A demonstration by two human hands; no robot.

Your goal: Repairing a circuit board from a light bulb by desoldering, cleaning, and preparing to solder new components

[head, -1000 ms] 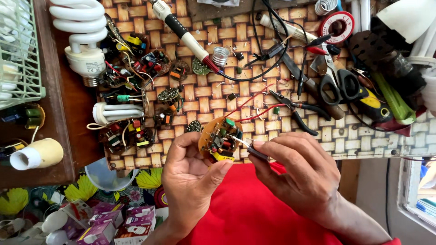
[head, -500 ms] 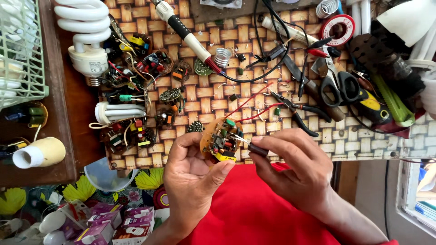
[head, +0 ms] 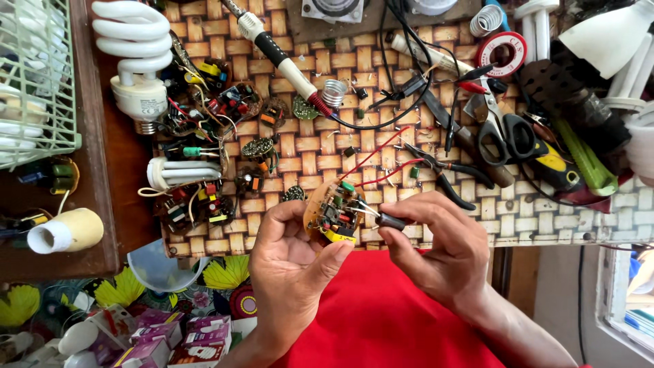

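Circuit board [head: 333,212], small and round, sits pinched at the fingertips of the left hand [head: 293,269], thumb under its lower edge, tilted toward the right hand [head: 436,252]. That right hand grips a small dark part [head: 391,221] between thumb and forefinger, just beside the board, with 2 thin wire legs reaching to it. 2 red wires [head: 381,158] run from the board up over the woven mat [head: 306,146] beyond both hands.

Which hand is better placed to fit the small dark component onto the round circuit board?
The right hand. It already pinches the small dark component at its fingertips, with the leads pointing at the round circuit board. The left hand is taken up gripping that board, so it likely just steadies it.
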